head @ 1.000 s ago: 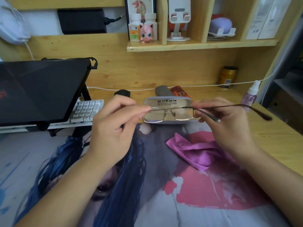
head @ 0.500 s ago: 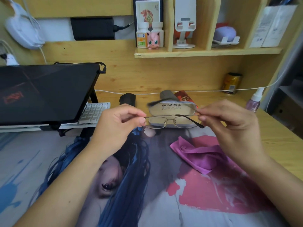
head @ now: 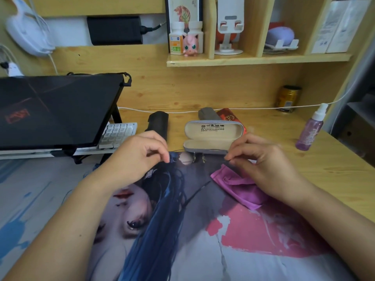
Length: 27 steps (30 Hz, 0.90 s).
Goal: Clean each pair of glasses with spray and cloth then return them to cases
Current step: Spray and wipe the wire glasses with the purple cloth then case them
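A thin metal-framed pair of glasses (head: 198, 159) hangs edge-on just above the printed desk mat, directly in front of the open grey glasses case (head: 213, 138). My left hand (head: 140, 159) pinches its left end and my right hand (head: 263, 167) pinches its right end. Only the nose pads and bits of the frame show clearly. A crumpled magenta cloth (head: 237, 187) lies on the mat, partly under my right hand. The purple spray bottle (head: 310, 130) stands upright on the wooden desk to the right.
Behind the open case lie a black case (head: 158, 124), a grey case (head: 207, 113) and a red packet (head: 229, 117). A raised laptop (head: 56, 110) and a keyboard (head: 118, 134) fill the left. A white cable (head: 253, 108) runs along the back, near a can (head: 288, 98).
Both hands have lowered the glasses from in front of the case lid down to just above the mat. The frame now lies flat and edge-on to me.
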Motion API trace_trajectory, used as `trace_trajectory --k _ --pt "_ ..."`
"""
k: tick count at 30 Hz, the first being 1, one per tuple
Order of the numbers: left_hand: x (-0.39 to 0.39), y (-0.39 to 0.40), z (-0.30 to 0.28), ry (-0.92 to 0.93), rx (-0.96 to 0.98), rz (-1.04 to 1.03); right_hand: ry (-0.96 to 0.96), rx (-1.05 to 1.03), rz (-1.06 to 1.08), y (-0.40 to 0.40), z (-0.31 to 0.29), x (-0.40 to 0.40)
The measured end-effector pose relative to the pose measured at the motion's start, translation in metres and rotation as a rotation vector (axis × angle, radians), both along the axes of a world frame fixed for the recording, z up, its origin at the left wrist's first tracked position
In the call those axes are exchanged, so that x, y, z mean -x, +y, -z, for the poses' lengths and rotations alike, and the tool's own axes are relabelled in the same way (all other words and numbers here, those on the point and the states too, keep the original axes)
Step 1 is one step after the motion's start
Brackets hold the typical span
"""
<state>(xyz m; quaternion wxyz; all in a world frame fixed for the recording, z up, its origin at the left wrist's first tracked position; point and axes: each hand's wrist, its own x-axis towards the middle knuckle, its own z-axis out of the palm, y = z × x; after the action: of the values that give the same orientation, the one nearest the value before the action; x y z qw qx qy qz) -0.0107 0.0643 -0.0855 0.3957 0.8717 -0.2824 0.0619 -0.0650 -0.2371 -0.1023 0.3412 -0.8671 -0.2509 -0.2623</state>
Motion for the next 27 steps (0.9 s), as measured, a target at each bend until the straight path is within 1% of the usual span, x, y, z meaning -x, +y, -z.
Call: trace_trajectory --k 5,7,9,11,13,15,16,17,18,19,20,21,23,24,25,27 --pt "0.0 0.007 -0.004 0.127 -0.118 -0.016 -0.02 0.224 -0.038 0.012 0.0 -0.006" --pt "0.002 0.006 -0.004 0.13 -0.186 -0.006 0.015 0.295 -0.083 0.016 0.0 -0.009" --pt "0.003 0.005 -0.004 0.115 -0.228 -0.017 0.06 0.305 -0.102 0.013 -0.003 -0.01" --pt "0.004 0.004 -0.005 0.099 -0.175 -0.043 0.126 0.282 -0.05 0.0 -0.015 -0.006" --pt "0.006 0.001 -0.006 0.04 -0.054 -0.06 0.315 0.265 -0.022 -0.018 -0.031 0.004" --pt "0.007 -0.005 -0.006 -0.034 0.073 -0.081 0.535 0.278 -0.051 -0.029 -0.035 0.011" --pt "0.009 -0.009 -0.006 -0.075 0.127 -0.093 0.584 0.338 -0.057 -0.031 -0.034 0.012" --pt "0.011 -0.014 -0.006 -0.116 0.163 -0.107 0.581 0.41 -0.058 -0.032 -0.031 0.012" --pt "0.013 -0.018 -0.006 -0.157 0.181 -0.115 0.563 0.439 -0.048 -0.031 -0.03 0.011" --pt "0.015 -0.022 -0.005 -0.193 0.188 -0.112 0.549 0.411 -0.033 -0.032 -0.031 0.01" --pt "0.015 -0.025 -0.004 -0.218 0.189 -0.108 0.554 0.323 -0.023 -0.034 -0.035 0.01" --pt "0.016 -0.027 -0.002 -0.227 0.189 -0.099 0.559 0.186 -0.022 -0.036 -0.04 0.011" --pt "0.018 -0.031 -0.001 -0.194 0.184 -0.062 0.506 -0.113 -0.036 -0.038 -0.054 0.016" --pt "0.021 -0.034 -0.003 -0.16 0.174 -0.031 0.469 -0.215 -0.045 -0.037 -0.062 0.019" --pt "0.024 -0.037 -0.006 -0.103 0.166 0.003 0.439 -0.256 -0.047 -0.034 -0.068 0.022" --pt "0.028 -0.045 -0.02 0.065 0.181 0.098 0.392 -0.177 -0.037 -0.025 -0.085 0.025"
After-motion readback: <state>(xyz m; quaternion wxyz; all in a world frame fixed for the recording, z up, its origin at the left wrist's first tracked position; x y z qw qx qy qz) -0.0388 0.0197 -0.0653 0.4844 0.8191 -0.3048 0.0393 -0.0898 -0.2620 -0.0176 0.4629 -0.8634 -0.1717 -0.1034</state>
